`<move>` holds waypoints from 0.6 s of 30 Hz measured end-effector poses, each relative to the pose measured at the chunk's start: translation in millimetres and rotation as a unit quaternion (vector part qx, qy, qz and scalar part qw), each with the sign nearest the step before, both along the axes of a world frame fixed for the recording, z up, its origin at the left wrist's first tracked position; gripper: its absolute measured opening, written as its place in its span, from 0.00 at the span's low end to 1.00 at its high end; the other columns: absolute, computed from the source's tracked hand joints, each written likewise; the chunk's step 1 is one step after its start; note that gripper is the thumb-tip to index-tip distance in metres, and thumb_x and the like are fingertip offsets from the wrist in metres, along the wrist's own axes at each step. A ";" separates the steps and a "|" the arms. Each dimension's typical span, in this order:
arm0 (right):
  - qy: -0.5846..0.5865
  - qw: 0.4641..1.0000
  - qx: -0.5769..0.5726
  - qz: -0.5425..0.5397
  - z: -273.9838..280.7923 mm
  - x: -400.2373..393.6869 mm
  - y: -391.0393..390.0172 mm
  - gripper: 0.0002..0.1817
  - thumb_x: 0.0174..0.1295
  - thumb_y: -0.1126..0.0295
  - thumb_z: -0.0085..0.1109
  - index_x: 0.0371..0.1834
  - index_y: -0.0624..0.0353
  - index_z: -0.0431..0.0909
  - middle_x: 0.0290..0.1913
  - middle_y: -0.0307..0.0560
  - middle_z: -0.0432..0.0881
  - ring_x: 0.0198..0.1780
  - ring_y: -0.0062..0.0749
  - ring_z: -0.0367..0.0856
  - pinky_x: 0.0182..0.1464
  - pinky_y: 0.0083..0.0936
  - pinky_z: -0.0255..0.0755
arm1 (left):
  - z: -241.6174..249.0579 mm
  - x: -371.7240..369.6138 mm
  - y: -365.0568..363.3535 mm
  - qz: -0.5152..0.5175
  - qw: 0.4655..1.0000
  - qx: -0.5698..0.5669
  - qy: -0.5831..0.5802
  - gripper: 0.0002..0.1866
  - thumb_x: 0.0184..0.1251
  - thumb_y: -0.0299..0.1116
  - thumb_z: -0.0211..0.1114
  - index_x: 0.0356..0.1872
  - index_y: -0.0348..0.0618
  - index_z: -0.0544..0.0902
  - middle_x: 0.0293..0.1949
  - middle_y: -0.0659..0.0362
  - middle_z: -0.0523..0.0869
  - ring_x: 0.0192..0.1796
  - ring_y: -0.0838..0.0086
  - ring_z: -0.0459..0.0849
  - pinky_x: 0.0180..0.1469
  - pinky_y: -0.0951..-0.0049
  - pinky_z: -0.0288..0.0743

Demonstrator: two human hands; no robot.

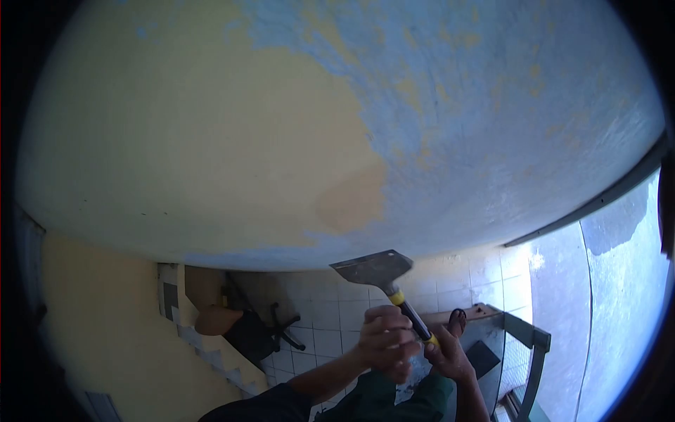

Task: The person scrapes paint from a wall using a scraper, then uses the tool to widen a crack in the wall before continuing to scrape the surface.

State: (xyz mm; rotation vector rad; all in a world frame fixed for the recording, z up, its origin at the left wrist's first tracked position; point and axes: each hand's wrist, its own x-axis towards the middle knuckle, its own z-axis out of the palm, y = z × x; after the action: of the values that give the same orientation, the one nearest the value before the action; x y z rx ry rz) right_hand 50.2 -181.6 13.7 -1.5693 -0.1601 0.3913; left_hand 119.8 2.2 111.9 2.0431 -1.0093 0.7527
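Observation:
A scraper with a wide dark metal blade and a black-and-yellow handle is tilted, blade up and to the left, just below the wall's lower edge. My right hand grips the end of its handle. Close against the handle, my left hand has its fingers curled in; what they hold, if anything, is hidden. In front of me rises a wall, pale yellow at left and streaked with a blue-grey coating at right. A darker tan patch shows near its lower middle.
A rounded brown seat and a black chair base stand on the tiled floor at lower left. Near my foot is a raised platform with a greenish-grey rail. A stepped edge runs along the left.

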 end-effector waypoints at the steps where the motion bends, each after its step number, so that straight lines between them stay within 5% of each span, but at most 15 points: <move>1: 0.088 0.995 -0.024 0.028 1.4 -6.7 -0.9 0.27 0.67 0.52 0.52 0.58 0.63 0.70 0.25 0.47 0.79 0.31 0.41 0.82 0.44 0.33 0.72 | -21.6 -13.6 7.2 0.032 0.998 -0.022 0.055 0.12 0.56 0.44 0.54 0.29 0.58 0.86 0.29 0.70 0.82 0.40 0.73 0.83 0.53 0.62 0.70; 3: 0.186 0.980 -0.046 0.055 -0.9 -16.7 0.2 0.26 0.68 0.54 0.50 0.62 0.61 0.69 0.26 0.49 0.80 0.33 0.42 0.83 0.45 0.34 0.72 | -43.7 -19.7 18.0 0.040 0.996 -0.002 0.074 0.13 0.54 0.43 0.54 0.32 0.60 0.87 0.31 0.70 0.83 0.43 0.71 0.83 0.57 0.59 0.68; 5: 0.087 0.991 -0.085 0.057 -13.7 -18.4 5.4 0.27 0.69 0.53 0.47 0.64 0.61 0.68 0.25 0.50 0.80 0.32 0.40 0.83 0.41 0.32 0.73 | -52.7 -9.1 24.7 0.068 0.994 0.079 0.032 0.13 0.53 0.43 0.53 0.31 0.61 0.87 0.34 0.70 0.83 0.45 0.71 0.82 0.62 0.56 0.63; 8: 0.108 0.994 -0.006 0.014 -26.5 -0.5 23.3 0.24 0.70 0.50 0.46 0.52 0.63 0.73 0.22 0.45 0.76 0.27 0.30 0.78 0.34 0.28 0.72 | -65.9 29.0 25.7 0.060 0.992 0.112 0.005 0.12 0.52 0.45 0.54 0.27 0.59 0.86 0.30 0.69 0.82 0.44 0.70 0.83 0.66 0.54 0.58; 11: 0.111 0.993 0.027 -0.003 -31.5 23.0 37.9 0.24 0.70 0.49 0.45 0.44 0.63 0.73 0.20 0.42 0.73 0.24 0.24 0.74 0.31 0.26 0.70 | -77.8 56.3 32.3 0.031 0.991 0.130 -0.004 0.13 0.50 0.48 0.56 0.16 0.55 0.79 0.22 0.68 0.78 0.36 0.72 0.81 0.63 0.58 0.59; 14: 0.127 0.989 0.065 -0.024 -38.8 28.2 52.1 0.24 0.70 0.49 0.45 0.40 0.63 0.73 0.20 0.39 0.71 0.23 0.20 0.71 0.29 0.24 0.68 | -75.8 76.9 23.1 0.023 0.990 0.115 -0.077 0.19 0.49 0.46 0.60 0.08 0.51 0.65 0.16 0.66 0.68 0.25 0.74 0.71 0.46 0.67 0.63; 18: 0.118 0.987 0.091 -0.065 -47.7 35.7 56.2 0.24 0.71 0.49 0.44 0.39 0.63 0.73 0.19 0.36 0.69 0.23 0.18 0.69 0.27 0.23 0.65 | -80.2 84.4 18.8 0.019 0.989 0.126 -0.080 0.20 0.51 0.46 0.59 0.08 0.51 0.65 0.16 0.66 0.68 0.25 0.74 0.72 0.47 0.66 0.63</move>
State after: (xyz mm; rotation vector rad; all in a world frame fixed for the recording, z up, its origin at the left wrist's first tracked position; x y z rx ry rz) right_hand 85.9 -125.4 -34.0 -1.3348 0.0877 0.4428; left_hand 204.1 21.0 31.6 2.2493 -1.2114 0.8574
